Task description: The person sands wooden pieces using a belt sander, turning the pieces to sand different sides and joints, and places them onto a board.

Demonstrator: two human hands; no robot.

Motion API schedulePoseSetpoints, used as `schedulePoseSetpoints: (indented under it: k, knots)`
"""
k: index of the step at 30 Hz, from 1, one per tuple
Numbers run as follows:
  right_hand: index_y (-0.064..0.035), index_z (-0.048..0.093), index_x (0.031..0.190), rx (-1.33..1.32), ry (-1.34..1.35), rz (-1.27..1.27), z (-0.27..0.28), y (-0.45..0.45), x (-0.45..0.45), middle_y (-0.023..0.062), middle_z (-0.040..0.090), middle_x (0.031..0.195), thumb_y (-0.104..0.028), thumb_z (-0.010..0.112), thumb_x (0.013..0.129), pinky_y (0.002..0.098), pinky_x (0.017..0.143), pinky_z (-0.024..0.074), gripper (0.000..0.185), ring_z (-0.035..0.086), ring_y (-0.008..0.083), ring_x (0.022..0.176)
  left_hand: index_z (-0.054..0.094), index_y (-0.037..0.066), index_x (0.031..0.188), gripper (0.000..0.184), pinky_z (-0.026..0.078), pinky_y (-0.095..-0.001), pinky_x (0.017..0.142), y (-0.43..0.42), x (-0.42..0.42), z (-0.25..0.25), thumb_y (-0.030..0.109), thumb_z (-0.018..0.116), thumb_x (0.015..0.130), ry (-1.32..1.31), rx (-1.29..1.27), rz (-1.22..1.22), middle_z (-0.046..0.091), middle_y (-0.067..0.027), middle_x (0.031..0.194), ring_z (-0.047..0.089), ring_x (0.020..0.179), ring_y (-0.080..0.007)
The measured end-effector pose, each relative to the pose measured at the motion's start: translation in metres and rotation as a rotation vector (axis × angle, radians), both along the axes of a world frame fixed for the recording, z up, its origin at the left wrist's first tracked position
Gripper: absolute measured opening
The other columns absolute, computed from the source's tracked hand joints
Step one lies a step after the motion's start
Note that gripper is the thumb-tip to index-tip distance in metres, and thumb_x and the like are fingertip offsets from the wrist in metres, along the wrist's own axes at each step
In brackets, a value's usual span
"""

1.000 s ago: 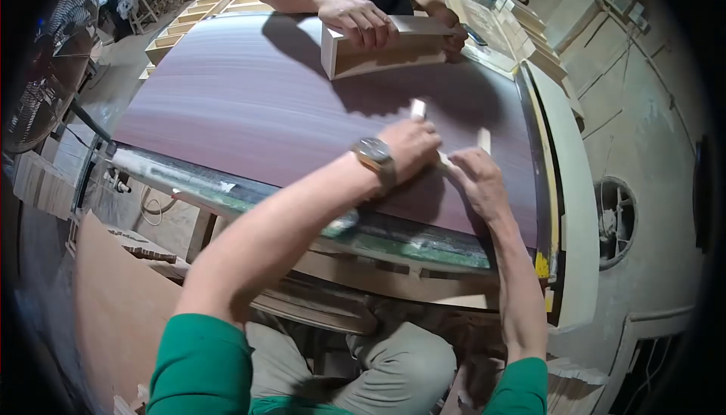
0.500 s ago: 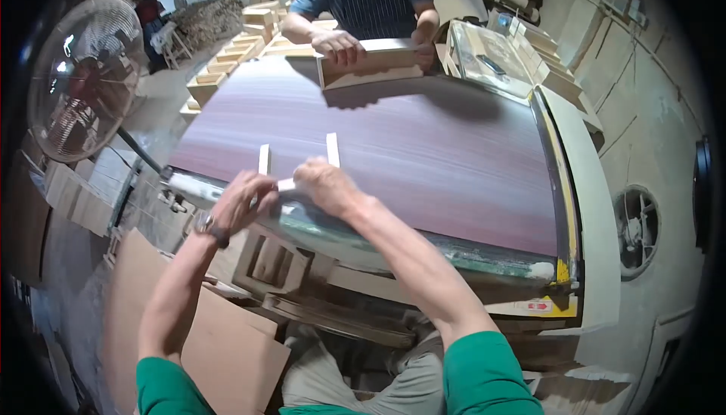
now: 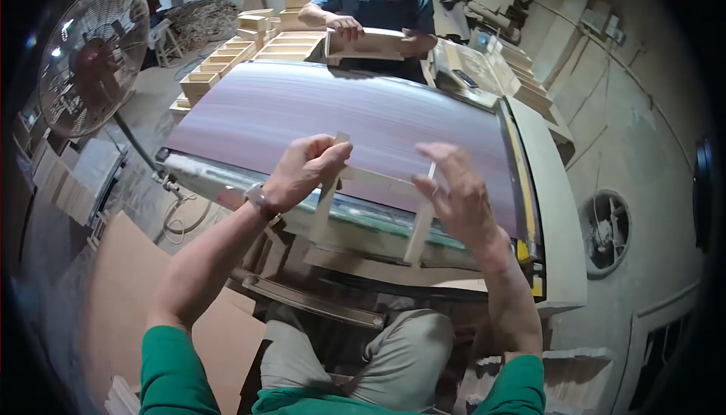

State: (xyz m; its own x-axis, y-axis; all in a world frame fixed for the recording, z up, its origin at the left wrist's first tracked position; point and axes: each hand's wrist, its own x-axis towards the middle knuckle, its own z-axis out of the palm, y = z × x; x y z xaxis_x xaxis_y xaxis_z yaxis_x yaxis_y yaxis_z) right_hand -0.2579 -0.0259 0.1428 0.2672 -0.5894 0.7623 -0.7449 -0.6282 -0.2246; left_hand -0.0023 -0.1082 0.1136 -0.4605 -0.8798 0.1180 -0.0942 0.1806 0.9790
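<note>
Head view: left hand [image 3: 306, 169] grips the wooden frame [image 3: 380, 181] at ten o'clock; right hand [image 3: 461, 192], blurred at three o'clock, may grip it too (I cannot tell). Held over the six-o'clock edge of the purplish belt [image 3: 302, 105], it looks already joined; whatever remains isn't shown.

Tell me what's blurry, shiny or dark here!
Head view: the bare right hand looks smeared, the bare left hand sharper; head view: pale sheen brightens the broad, flat purple surface; head view: corners go black, probably from a wide lens.
</note>
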Motion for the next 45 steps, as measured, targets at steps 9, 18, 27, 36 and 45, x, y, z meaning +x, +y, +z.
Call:
schedulePoseSetpoints:
  k: [9, 18, 27, 36, 45]
  knots:
    - [-0.0023, 0.062, 0.104, 0.219, 0.149, -0.044, -0.071, -0.002, -0.083, 0.0121, 0.066, 0.097, -0.005, 0.067, 0.085, 0.0398, 0.082, 0.0492, 0.020, 0.062, 0.0303, 0.092, 0.065, 0.005, 0.104, 0.033, 0.051, -0.0236, 0.062, -0.040, -0.102, -0.056, 0.036, 0.059, 0.098, -0.179, 0.166, -0.074, 0.066, -0.0031, 0.084, 0.063, 0.070, -0.0108]
    - [-0.0031, 0.068, 0.100, 0.439, -0.013, -0.157, -0.129, -0.063, -0.154, 0.0120, 0.065, 0.093, -0.008, 0.069, 0.086, 0.0382, 0.081, 0.0507, 0.015, 0.062, 0.0288, 0.091, 0.069, 0.007, 0.099, 0.018, 0.047, -0.0358, 0.088, -0.096, -0.196, -0.103, 0.021, 0.063, 0.090, -0.525, -1.054, -0.297, 0.064, -0.0087, 0.098, 0.058, 0.096, -0.0258]
    - [-0.0047, 0.070, 0.097, 0.413, 0.052, -0.158, -0.141, -0.148, -0.105, 0.0109, 0.064, 0.092, -0.015, 0.071, 0.086, 0.0375, 0.076, 0.0505, 0.014, 0.061, 0.0258, 0.089, 0.068, 0.006, 0.092, 0.010, 0.047, -0.0344, 0.086, -0.168, -0.140, -0.127, 0.013, 0.061, 0.090, -0.510, -1.078, -0.152, 0.065, -0.0073, 0.094, 0.058, 0.091, -0.0237]
    - [-0.0051, 0.063, 0.075, 0.584, 0.191, 0.160, -0.145, -0.197, 0.073, 0.0112, 0.063, 0.086, -0.013, 0.067, 0.088, 0.0385, 0.068, 0.0520, 0.015, 0.060, 0.0248, 0.085, 0.066, 0.002, 0.100, 0.015, 0.049, -0.0381, 0.085, -0.107, 0.056, -0.099, 0.012, 0.056, 0.094, -0.769, -0.948, 0.144, 0.065, -0.0123, 0.099, 0.059, 0.094, -0.0290]
    - [-0.0071, 0.074, 0.106, 1.053, -0.110, 0.509, -0.049, -0.086, 0.050, 0.0082, 0.068, 0.101, -0.030, 0.069, 0.090, 0.0358, 0.087, 0.0516, 0.029, 0.062, 0.0214, 0.098, 0.062, 0.002, 0.118, 0.042, 0.047, -0.0365, 0.094, 0.050, 0.079, 0.012, 0.029, 0.064, 0.085, -0.186, -0.638, -0.103, 0.063, -0.0118, 0.114, 0.058, 0.105, -0.0227]
